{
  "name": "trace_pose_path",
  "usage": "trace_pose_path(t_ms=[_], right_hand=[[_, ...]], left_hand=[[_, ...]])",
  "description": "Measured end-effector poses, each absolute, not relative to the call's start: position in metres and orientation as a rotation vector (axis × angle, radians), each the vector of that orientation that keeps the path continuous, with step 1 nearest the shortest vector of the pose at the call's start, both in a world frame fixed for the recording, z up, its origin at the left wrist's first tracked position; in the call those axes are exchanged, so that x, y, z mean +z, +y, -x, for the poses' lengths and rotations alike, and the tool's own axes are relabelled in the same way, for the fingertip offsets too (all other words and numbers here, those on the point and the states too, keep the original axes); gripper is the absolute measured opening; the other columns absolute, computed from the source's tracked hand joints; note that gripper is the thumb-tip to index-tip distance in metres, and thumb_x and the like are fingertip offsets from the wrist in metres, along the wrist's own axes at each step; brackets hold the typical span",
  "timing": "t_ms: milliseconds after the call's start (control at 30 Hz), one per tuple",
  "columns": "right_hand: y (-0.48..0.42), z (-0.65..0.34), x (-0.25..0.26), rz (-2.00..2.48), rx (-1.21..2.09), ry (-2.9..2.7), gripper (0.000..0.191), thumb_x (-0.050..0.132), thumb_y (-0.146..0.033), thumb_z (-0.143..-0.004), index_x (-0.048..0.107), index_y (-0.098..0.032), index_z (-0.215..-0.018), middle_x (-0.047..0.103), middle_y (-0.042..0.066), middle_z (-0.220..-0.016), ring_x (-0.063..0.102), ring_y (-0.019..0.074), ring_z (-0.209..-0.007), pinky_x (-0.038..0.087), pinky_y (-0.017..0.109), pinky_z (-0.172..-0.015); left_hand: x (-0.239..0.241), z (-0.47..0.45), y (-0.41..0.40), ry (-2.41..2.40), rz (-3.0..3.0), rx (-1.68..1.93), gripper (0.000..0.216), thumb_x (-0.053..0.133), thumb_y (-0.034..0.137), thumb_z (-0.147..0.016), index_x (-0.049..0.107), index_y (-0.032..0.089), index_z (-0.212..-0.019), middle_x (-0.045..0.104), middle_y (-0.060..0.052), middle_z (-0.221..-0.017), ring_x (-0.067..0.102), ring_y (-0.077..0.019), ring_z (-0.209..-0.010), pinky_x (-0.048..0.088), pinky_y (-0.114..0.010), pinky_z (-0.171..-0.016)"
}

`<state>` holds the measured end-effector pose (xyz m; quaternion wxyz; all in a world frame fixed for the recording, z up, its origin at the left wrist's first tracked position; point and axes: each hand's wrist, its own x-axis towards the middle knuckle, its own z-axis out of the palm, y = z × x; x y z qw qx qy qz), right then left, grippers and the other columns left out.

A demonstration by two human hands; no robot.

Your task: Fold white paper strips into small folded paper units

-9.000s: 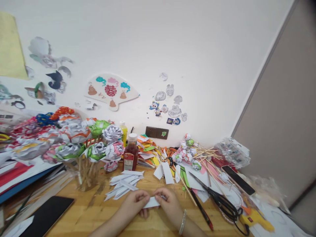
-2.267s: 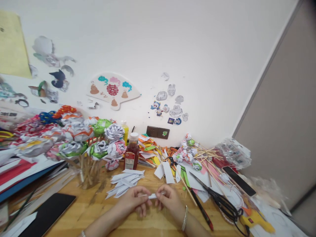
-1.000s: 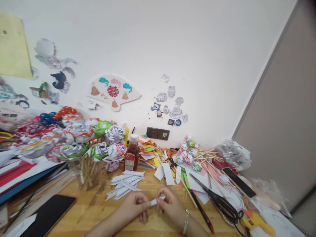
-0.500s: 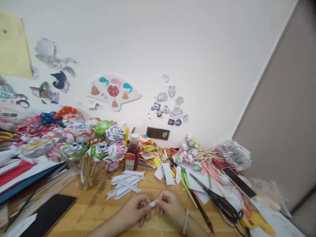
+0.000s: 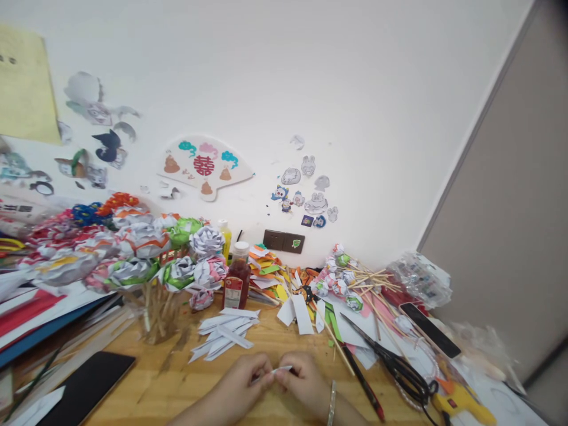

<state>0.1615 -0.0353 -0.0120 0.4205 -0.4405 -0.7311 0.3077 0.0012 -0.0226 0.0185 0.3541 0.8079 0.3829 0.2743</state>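
Note:
My left hand [image 5: 242, 384] and my right hand [image 5: 304, 383] meet low over the wooden desk [image 5: 177, 378]. Both pinch a small folded strip of white paper [image 5: 280, 370] between their fingertips. A silver bangle [image 5: 331, 402] sits on my right wrist. Just beyond my hands lies a loose pile of folded white paper pieces [image 5: 222, 334].
Paper flowers on sticks [image 5: 146, 260] fill a holder at left, a red bottle [image 5: 236, 277] behind the pile. A dark tablet [image 5: 86, 384] lies at lower left. Right of my hands: skewers [image 5: 364, 278], a red pen [image 5: 361, 381], black scissors [image 5: 394, 367], a yellow glue gun [image 5: 461, 402], a phone [image 5: 428, 338].
The paper strip has become shorter and narrower between my fingers, and my hands have drawn closer together and slightly lower in view.

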Motion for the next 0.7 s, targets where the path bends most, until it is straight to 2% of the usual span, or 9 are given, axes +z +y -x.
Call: trace_pose_path(t_ms=[100, 267, 500, 700], right_hand=[[-0.035, -0.161, -0.008, 1.103, 0.866, -1.631, 0.034, 0.046, -0.041, -0.072, 0.047, -0.015, -0.050, 0.040, -0.006, -0.044, 0.037, 0.0076, -0.044, 0.029, 0.018, -0.044], [-0.035, -0.161, -0.002, 1.099, 0.908, -1.502, 0.035, 0.046, -0.041, -0.072, 0.042, -0.017, -0.047, 0.038, -0.006, -0.042, 0.036, 0.0074, -0.041, 0.028, 0.019, -0.043], [-0.031, -0.167, -0.005, 1.120, 0.931, -1.336, 0.031, 0.049, -0.041, -0.071, 0.041, -0.016, -0.052, 0.037, -0.007, -0.042, 0.033, 0.0063, -0.038, 0.024, 0.019, -0.039], [-0.030, -0.166, -0.004, 1.096, 0.941, -1.309, 0.035, 0.049, -0.044, -0.069, 0.040, -0.017, -0.050, 0.036, -0.007, -0.041, 0.032, 0.0064, -0.037, 0.023, 0.019, -0.039]], left_hand=[[0.020, -0.003, -0.021, 1.011, -1.986, 0.733, 0.032, 0.041, 0.044, -0.071, 0.044, 0.017, -0.054, 0.041, 0.007, -0.047, 0.038, -0.0079, -0.046, 0.028, -0.016, -0.043], [0.013, -0.004, -0.019, 0.961, -1.698, 0.675, 0.034, 0.036, 0.053, -0.069, 0.036, 0.021, -0.057, 0.031, 0.013, -0.030, 0.027, -0.0052, -0.023, 0.014, -0.015, -0.027], [0.011, -0.005, -0.011, 0.820, -1.435, 0.621, 0.039, 0.042, 0.059, -0.061, 0.033, 0.021, -0.058, 0.052, 0.007, -0.031, 0.039, -0.0066, -0.021, 0.024, -0.014, -0.025], [0.012, -0.007, -0.012, 0.863, -1.387, 0.672, 0.042, 0.045, 0.061, -0.057, 0.034, 0.020, -0.056, 0.050, 0.007, -0.028, 0.039, -0.0072, -0.020, 0.024, -0.015, -0.024]])
